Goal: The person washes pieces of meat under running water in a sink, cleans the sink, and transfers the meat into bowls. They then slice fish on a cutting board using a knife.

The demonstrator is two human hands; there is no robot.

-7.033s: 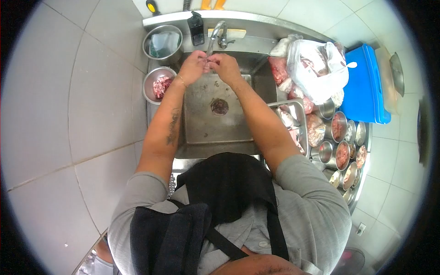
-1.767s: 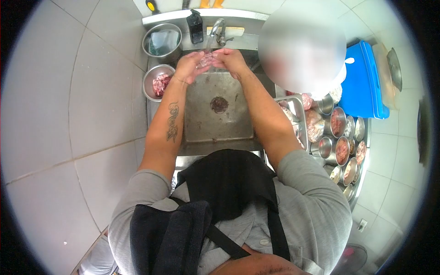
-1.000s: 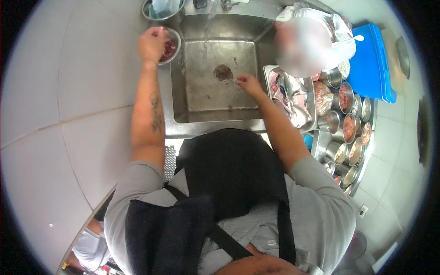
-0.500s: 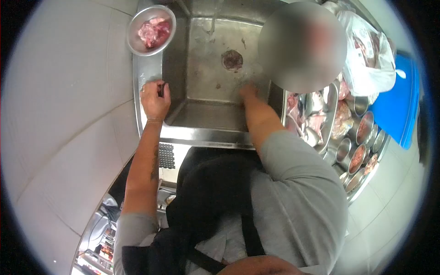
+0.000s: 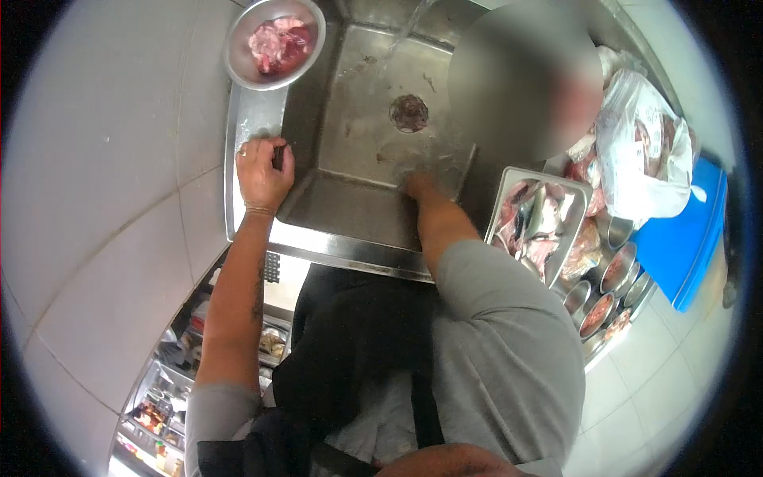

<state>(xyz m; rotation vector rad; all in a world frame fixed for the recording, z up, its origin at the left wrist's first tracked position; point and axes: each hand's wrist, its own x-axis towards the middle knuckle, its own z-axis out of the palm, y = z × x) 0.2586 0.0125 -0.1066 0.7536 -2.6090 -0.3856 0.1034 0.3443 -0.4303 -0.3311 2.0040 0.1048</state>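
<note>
My left hand (image 5: 264, 173) rests on the left rim of the metal sink (image 5: 350, 253). Its fingers are curled, with a small dark thing (image 5: 278, 157) showing between thumb and fingers; I cannot make out what it is. Down inside the basin, near its front right side, is my right hand (image 5: 416, 184). Motion blurs it, so its fingers and anything in them cannot be made out. A stream of water (image 5: 409, 28) falls at the back of the basin. Dark bits lie around the drain (image 5: 408, 114).
A metal bowl of raw meat (image 5: 278, 44) stands at the sink's back left corner. To the right are a metal tray of fish pieces (image 5: 540, 219), a white plastic bag (image 5: 644, 151), several metal containers (image 5: 596, 316) and a blue sheet (image 5: 687, 230). Tiled wall (image 5: 119, 119) borders the left.
A water stream now shows clearly at the back of the basin. My right hand has shifted slightly left and down in view. My left hand stays on the rim; the whole view has tilted.
</note>
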